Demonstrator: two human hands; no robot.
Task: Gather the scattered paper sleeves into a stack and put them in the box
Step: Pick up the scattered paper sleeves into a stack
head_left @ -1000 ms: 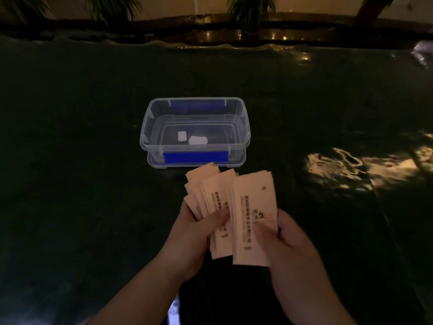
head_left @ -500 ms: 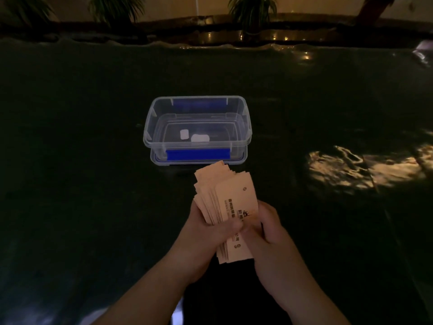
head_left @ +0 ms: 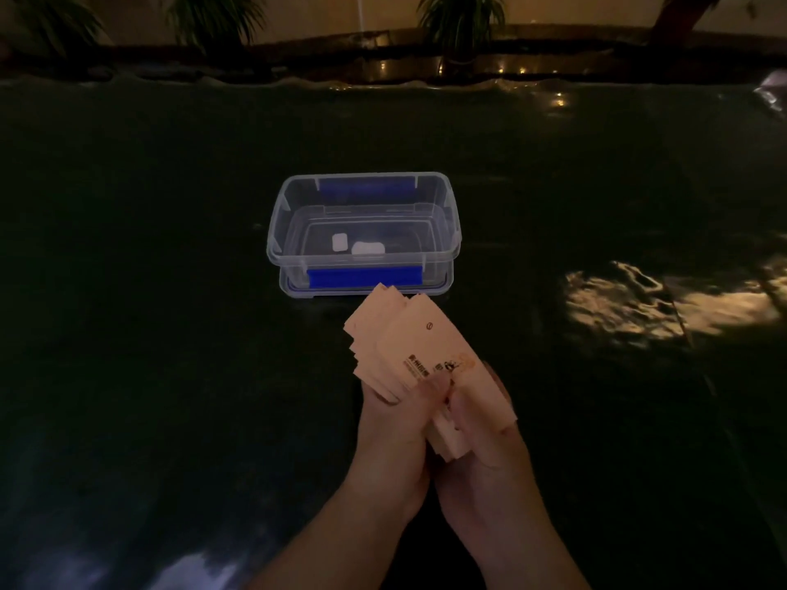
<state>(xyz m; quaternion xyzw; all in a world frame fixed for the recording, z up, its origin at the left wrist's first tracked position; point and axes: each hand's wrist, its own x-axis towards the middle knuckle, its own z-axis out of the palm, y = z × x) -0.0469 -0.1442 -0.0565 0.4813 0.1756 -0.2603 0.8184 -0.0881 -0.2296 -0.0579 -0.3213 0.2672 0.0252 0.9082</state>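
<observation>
Both my hands hold one uneven stack of pale paper sleeves (head_left: pixel 409 338) with dark print, tilted up and left just in front of the box. My left hand (head_left: pixel 389 423) grips the stack's left side with the thumb across its face. My right hand (head_left: pixel 481 445) wraps its lower right end. The clear plastic box (head_left: pixel 451 232) with blue clips stands open on the dark table beyond the stack, seated on its lid. Two small white pieces (head_left: pixel 357 245) lie on its bottom.
The table is covered by a dark, glossy sheet (head_left: pixel 170 334) with a bright reflection (head_left: pixel 639 304) at the right. A ledge with potted plants (head_left: pixel 460 19) runs along the far edge.
The fanned sleeves have been pushed together into one tighter stack. My right hand moved left to meet my left hand, and the stack now tilts to the left.
</observation>
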